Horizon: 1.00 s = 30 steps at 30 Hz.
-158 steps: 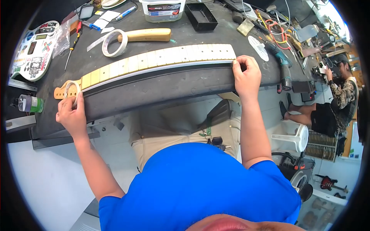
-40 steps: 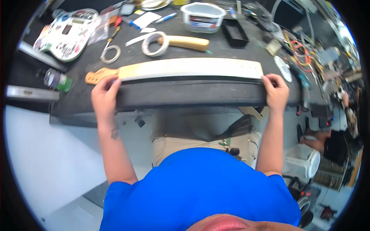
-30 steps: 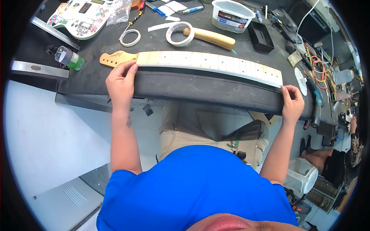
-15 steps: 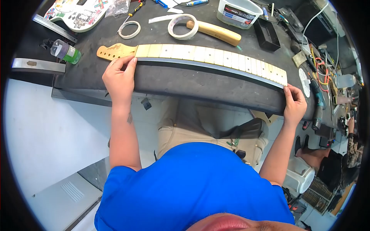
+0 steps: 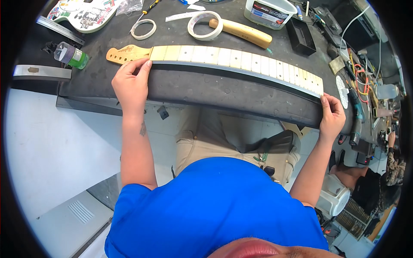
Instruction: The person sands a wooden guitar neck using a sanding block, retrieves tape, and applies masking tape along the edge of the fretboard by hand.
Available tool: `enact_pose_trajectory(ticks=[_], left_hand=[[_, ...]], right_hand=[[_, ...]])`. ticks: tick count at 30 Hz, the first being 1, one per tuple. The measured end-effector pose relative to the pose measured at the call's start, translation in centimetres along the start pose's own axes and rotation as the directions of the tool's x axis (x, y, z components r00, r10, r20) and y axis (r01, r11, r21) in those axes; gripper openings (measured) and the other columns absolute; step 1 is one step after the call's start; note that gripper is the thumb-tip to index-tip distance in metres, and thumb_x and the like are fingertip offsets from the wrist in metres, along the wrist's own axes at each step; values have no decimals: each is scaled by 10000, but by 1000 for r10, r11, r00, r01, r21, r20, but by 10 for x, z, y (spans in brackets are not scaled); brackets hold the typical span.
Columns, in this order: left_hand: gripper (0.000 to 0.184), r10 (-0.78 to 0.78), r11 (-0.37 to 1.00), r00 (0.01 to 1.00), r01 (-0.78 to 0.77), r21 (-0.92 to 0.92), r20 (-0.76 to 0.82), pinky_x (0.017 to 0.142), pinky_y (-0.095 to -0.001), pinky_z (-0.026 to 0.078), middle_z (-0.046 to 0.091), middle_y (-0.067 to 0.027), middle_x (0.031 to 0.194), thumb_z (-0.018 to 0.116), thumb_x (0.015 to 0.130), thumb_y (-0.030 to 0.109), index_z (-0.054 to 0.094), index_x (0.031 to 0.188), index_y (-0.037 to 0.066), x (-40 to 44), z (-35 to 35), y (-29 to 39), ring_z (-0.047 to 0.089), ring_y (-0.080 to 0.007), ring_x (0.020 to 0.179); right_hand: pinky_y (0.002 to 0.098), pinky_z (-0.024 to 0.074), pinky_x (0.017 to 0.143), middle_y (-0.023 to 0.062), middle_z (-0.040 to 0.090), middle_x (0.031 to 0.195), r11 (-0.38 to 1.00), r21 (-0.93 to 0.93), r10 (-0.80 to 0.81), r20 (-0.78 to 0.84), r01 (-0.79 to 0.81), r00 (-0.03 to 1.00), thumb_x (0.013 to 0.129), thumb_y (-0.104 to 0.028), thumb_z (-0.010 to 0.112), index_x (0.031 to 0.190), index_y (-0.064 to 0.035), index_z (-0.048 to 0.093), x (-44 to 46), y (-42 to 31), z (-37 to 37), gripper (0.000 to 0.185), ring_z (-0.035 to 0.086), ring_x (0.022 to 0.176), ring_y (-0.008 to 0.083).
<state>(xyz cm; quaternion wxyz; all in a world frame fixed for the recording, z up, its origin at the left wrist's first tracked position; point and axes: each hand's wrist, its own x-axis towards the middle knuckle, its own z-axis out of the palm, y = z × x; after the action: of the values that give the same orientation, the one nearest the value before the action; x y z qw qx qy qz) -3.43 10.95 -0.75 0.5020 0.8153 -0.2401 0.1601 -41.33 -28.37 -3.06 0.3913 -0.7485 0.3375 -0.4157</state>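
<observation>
A guitar neck (image 5: 243, 59) with a pale fretted fingerboard lies across the dark bench, its headstock (image 5: 124, 54) pointing left. Along its near side runs a long grey-blue band (image 5: 241, 71); I cannot tell whether this is a separate strip or the neck's own side. My left hand (image 5: 131, 81) is closed, thumb and fingers pinching the near edge where headstock and fingerboard meet. At the opposite end, my right hand (image 5: 332, 115) pinches the near corner of the neck, fingers curled.
Behind the neck lie two tape rolls (image 5: 205, 26) (image 5: 143, 29), a wooden handle-like piece (image 5: 245, 33), and a white tub (image 5: 269, 15). A green-bottomed bottle (image 5: 71, 56) stands left. Tools and cables (image 5: 359, 81) crowd the right end. Another person's arm (image 5: 391, 144) shows far right.
The view has shifted slightly, so the bench items sit a little higher. Both hands keep their places at the two ends of the neck.
</observation>
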Motion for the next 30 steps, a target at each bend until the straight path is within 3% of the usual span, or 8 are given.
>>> enact_pose_trajectory(ticks=[5, 8, 11, 14, 15, 18, 30], left_hand=[[161, -43, 999, 999, 43, -33, 14, 754, -293, 554, 797, -88, 896, 859, 941, 78, 852, 1070, -18, 3, -1, -1, 702, -139, 775], [220, -124, 989, 982, 112, 94, 139, 778, -303, 562, 814, -82, 998, 879, 927, 109, 855, 1125, 16, 14, -11, -6, 714, -141, 834], [307, 242, 900, 943, -306, 310, 228, 942, -320, 568, 804, -102, 1212, 840, 952, 88, 830, 1252, 25, 30, -23, -11, 725, -186, 1116], [346, 290, 952, 856, -302, -41, 428, 1032, -350, 572, 776, -127, 1354, 808, 950, 40, 810, 1297, 33, 49, -27, -19, 705, -232, 1273], [301, 203, 979, 816, -172, -108, 541, 1111, -359, 552, 759, -139, 1418, 766, 982, 3, 818, 1277, 26, 55, -29, -31, 686, -237, 1348], [283, 187, 968, 800, -53, -244, 570, 1157, -365, 529, 738, -138, 1464, 747, 1000, -8, 822, 1271, 19, 61, -27, -48, 667, -238, 1385], [241, 135, 961, 820, 28, -275, 557, 1194, -378, 498, 716, -154, 1496, 738, 1003, -11, 828, 1226, 10, 57, -24, -50, 601, -247, 1469]], right_hand=[[276, 544, 969, 97, 810, 1129, 998, -52, 29, 4, -28, 1000, 1037, -109, 807, 1103, 40, 780, 1, -2, -1, 165, 718, 1036, 127], [256, 542, 952, 72, 803, 1092, 997, -81, 8, -3, -8, 1000, 1046, -98, 801, 1126, 44, 782, 1, -4, 0, 164, 709, 1008, 109], [252, 538, 945, 57, 800, 1074, 996, -82, -30, -5, 29, 1000, 1043, -106, 806, 1139, 38, 789, 1, -3, 1, 174, 707, 1004, 106], [289, 542, 975, 83, 809, 1113, 995, -96, 24, 0, -24, 1000, 1022, -129, 828, 1082, 26, 784, 2, -6, -1, 172, 715, 1035, 131], [290, 542, 975, 84, 810, 1114, 995, -94, 24, 5, -23, 1000, 1021, -131, 828, 1080, 27, 784, 3, -5, -1, 174, 716, 1035, 132], [291, 543, 973, 84, 810, 1111, 995, -96, 27, 8, -26, 1000, 1020, -134, 829, 1078, 27, 785, 4, -3, -4, 177, 715, 1032, 131], [271, 537, 940, 60, 804, 1062, 991, -127, 36, 21, -33, 999, 1019, -150, 834, 1082, 21, 789, 5, -3, -7, 188, 712, 989, 119]])
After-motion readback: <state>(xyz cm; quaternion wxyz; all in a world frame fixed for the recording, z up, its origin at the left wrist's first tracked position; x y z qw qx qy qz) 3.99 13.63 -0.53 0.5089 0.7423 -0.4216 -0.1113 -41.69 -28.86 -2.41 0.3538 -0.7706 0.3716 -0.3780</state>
